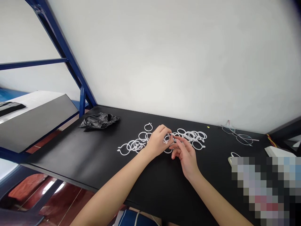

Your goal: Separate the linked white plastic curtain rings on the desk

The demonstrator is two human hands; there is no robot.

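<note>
Several thin white rings with small end tabs lie in a loose band across the black table (94, 163). One ring (148, 127) lies apart behind the others, and another (124, 149) is at the band's left end. Over the middle of the band, my left hand (159, 140) is closed, fingertips pinched at a white ring whose outline is partly hidden. My right hand (185, 152) is close beside it, its thumb and index fingertips meeting at the same white piece, the other fingers curled. More rings (197, 144) lie just beyond my right hand.
A crumpled black plastic bag (100, 121) lies at the back left. Eyeglasses (244, 139) rest at the back right, near the white wall (164, 62). A blurred-out object (258, 188) is at the right. Blue metal framing (63, 53) rises at the left.
</note>
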